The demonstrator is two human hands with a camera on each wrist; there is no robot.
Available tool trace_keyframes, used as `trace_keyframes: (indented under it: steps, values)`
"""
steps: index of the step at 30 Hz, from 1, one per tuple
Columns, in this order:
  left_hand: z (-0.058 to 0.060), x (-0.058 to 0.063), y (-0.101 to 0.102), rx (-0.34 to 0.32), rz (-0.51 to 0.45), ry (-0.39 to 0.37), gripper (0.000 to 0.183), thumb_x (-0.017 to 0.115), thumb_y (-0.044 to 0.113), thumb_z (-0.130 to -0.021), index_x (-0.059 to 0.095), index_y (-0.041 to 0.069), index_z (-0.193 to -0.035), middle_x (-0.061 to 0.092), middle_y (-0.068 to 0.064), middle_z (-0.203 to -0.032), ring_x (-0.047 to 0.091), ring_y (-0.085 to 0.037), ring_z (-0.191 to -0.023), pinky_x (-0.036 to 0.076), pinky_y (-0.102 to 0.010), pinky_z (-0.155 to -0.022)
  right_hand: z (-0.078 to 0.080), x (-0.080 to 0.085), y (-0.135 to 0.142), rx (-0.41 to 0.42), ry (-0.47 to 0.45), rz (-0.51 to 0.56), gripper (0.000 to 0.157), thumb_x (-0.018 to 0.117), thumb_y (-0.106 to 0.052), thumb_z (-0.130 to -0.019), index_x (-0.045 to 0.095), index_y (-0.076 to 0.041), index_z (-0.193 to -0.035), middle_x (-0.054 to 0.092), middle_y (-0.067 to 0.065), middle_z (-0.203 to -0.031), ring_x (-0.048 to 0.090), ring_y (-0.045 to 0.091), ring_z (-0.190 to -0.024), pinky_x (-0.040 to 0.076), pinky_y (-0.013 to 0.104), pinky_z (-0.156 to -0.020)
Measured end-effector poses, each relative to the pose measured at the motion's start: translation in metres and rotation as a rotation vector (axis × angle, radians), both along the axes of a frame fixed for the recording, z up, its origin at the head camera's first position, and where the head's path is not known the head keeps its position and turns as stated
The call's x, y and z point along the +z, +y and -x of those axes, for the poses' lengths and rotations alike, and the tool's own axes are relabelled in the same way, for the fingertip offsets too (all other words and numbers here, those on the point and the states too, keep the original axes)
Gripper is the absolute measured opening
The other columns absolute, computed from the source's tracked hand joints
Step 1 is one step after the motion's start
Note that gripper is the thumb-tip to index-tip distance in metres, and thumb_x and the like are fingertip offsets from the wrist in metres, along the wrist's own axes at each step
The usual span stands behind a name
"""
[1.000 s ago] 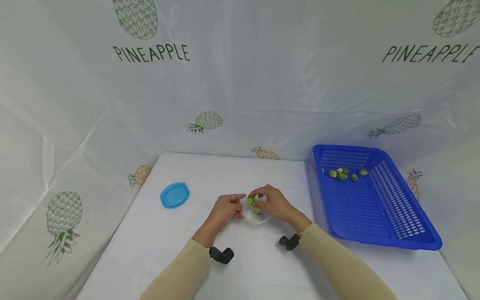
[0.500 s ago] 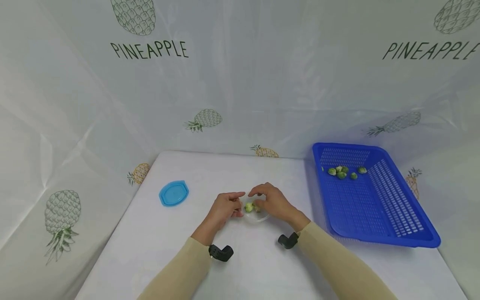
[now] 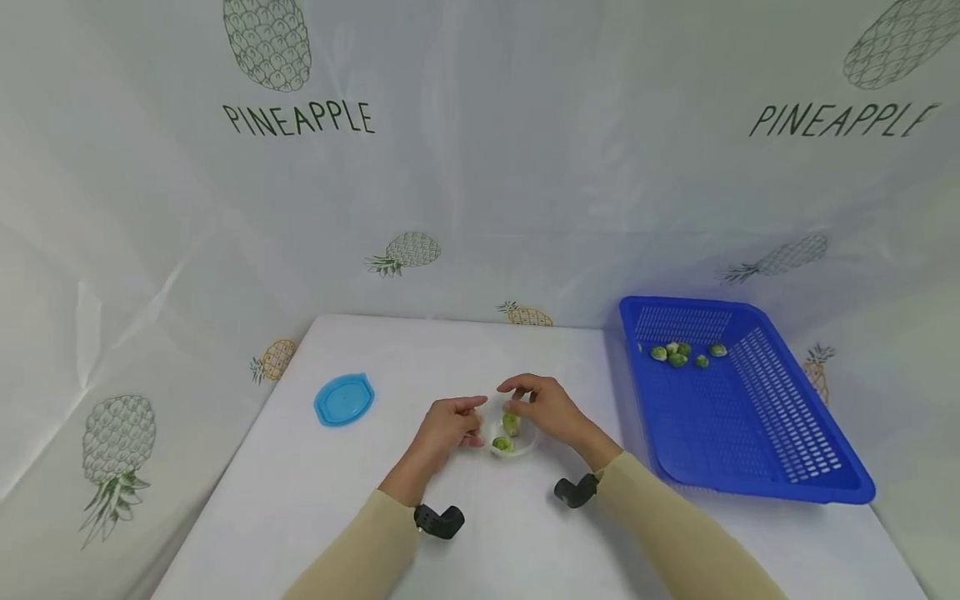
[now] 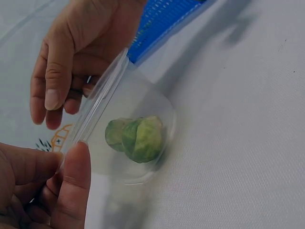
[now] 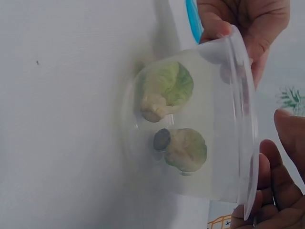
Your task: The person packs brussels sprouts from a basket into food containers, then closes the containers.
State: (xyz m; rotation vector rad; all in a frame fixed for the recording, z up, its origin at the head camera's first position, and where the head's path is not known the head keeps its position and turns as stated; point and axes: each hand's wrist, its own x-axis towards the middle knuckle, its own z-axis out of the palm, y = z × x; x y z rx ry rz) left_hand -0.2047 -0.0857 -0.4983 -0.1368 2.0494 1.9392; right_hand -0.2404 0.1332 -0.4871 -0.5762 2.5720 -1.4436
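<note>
A clear round plastic container [image 4: 147,95] stands on the white table between my hands. Two Brussels sprouts [image 5: 170,88] lie apart on its floor, one nearer the front side in the head view. My left hand [image 3: 448,427] pinches the container's rim on the left between thumb and fingers. Over the opposite side, my right hand [image 3: 549,408] hovers with loosely bent fingers and nothing between them. In the right wrist view its fingertips [image 5: 264,164] are right by the rim.
To the left lies a light blue lid [image 3: 344,400]. A blue perforated basket [image 3: 735,425] stands on the right, with several Brussels sprouts [image 3: 678,360] towards its back left. A white cloth with pineapple prints [image 3: 480,167] hangs behind the table.
One second ago my right fingers held a Brussels sprout over the container. They let go of it, and it dropped in and rolled towards the front. My left hand kept its grip.
</note>
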Motion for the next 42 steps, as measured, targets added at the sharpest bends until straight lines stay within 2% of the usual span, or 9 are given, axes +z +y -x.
trace_keyframes:
  steps: [4,10,24,28,34,42]
  values:
    - [-0.003,-0.002,-0.001,0.01,0.013,0.003,0.042,0.06,0.0,-0.101,0.065,0.002,-0.143,0.057,-0.006,-0.097,0.064,-0.013,-0.069,0.065,-0.026,-0.07,-0.001,0.0,0.0,-0.004,-0.017,0.029,0.031,0.078,-0.017,-0.095,0.076,-0.009,-0.125,0.074,0.006,-0.115,0.061,0.018,-0.092,0.049,0.028,-0.077]
    - [-0.001,-0.003,0.001,0.012,0.028,0.013,0.042,0.06,0.0,-0.101,0.065,0.002,-0.142,0.057,-0.006,-0.096,0.063,-0.013,-0.069,0.065,-0.026,-0.07,0.0,0.003,0.002,-0.017,-0.019,0.076,0.033,0.078,-0.016,-0.096,0.075,-0.007,-0.127,0.072,0.014,-0.126,0.062,0.019,-0.103,0.05,0.036,-0.092]
    - [0.002,-0.005,0.002,0.018,0.017,0.006,0.042,0.06,-0.001,-0.1,0.066,0.001,-0.141,0.057,-0.005,-0.096,0.062,-0.012,-0.067,0.064,-0.024,-0.067,-0.002,0.009,0.005,-0.044,-0.03,0.106,0.031,0.078,-0.015,-0.096,0.076,-0.015,-0.127,0.07,0.015,-0.133,0.065,0.021,-0.11,0.055,0.041,-0.097]
    - [0.0,-0.004,0.001,0.014,0.027,0.0,0.041,0.06,-0.001,-0.1,0.066,0.001,-0.141,0.057,-0.006,-0.095,0.062,-0.013,-0.067,0.064,-0.025,-0.068,-0.005,0.017,0.009,-0.055,-0.023,0.092,0.034,0.078,-0.017,-0.097,0.074,-0.016,-0.13,0.069,0.012,-0.135,0.065,0.023,-0.115,0.057,0.041,-0.098]
    - [0.0,-0.002,0.002,0.015,0.044,-0.001,0.041,0.061,0.0,-0.101,0.067,0.004,-0.141,0.057,-0.007,-0.097,0.061,-0.014,-0.067,0.064,-0.025,-0.067,-0.012,0.036,0.017,-0.097,0.029,0.119,0.038,0.078,-0.018,-0.096,0.072,-0.013,-0.134,0.07,0.009,-0.134,0.065,0.029,-0.119,0.058,0.049,-0.101]
    - [0.002,0.0,0.002,0.003,0.043,-0.005,0.042,0.06,-0.002,-0.1,0.066,0.002,-0.142,0.057,-0.007,-0.098,0.061,-0.014,-0.071,0.064,-0.025,-0.068,-0.021,0.065,0.034,-0.174,0.114,0.151,0.038,0.077,-0.013,-0.097,0.07,-0.007,-0.135,0.069,0.015,-0.134,0.066,0.032,-0.118,0.059,0.034,-0.092]
